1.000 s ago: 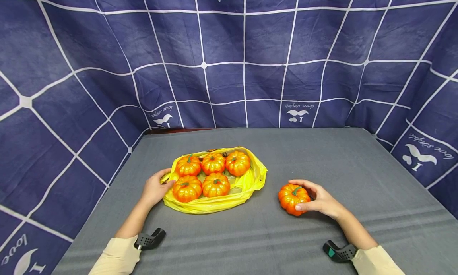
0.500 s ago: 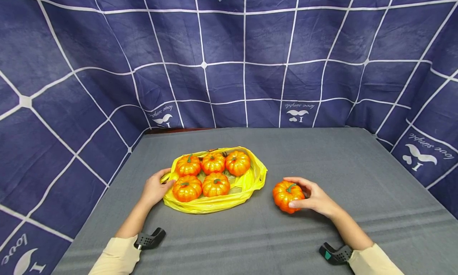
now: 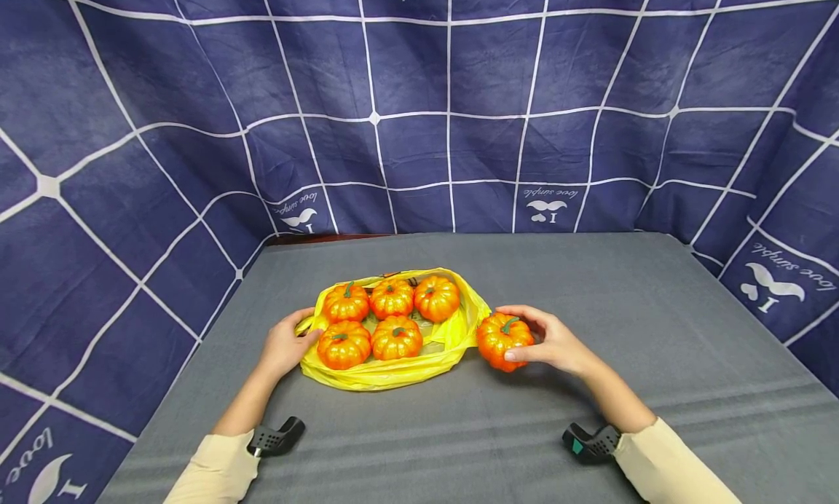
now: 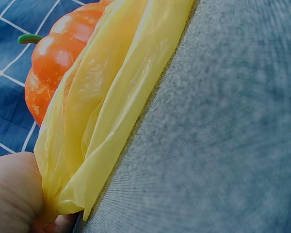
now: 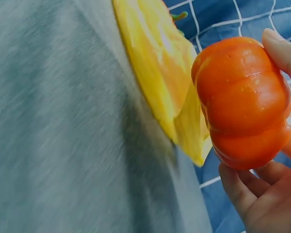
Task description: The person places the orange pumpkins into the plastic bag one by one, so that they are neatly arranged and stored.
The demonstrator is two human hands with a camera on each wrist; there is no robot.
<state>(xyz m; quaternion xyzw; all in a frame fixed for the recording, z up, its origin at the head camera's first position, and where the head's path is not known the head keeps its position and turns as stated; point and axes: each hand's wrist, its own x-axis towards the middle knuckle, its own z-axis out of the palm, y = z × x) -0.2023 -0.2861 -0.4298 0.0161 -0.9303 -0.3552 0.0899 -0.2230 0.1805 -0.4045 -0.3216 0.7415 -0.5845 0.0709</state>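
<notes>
A yellow plastic bag (image 3: 393,376) lies spread on the table with several small orange pumpkins (image 3: 397,337) inside it. At the bag's left edge my left hand (image 3: 283,347) pinches the plastic, and the left wrist view has the gathered yellow film (image 4: 104,107) by the thumb. My right hand (image 3: 553,344) grips another orange pumpkin (image 3: 503,341) with a green stem, fingers and thumb around its right side. That pumpkin overlaps the bag's right rim in the head view. In the right wrist view the held pumpkin (image 5: 245,102) is raised above the table.
Grey cloth (image 3: 590,285) covers the table. A blue curtain (image 3: 485,67) with white grid lines hangs behind and along both sides. Each wrist wears a black band, such as the right one (image 3: 592,443).
My right hand has carried its pumpkin leftward and slightly away from me, from bare cloth up to the bag's right rim. The left hand and the bag have stayed put.
</notes>
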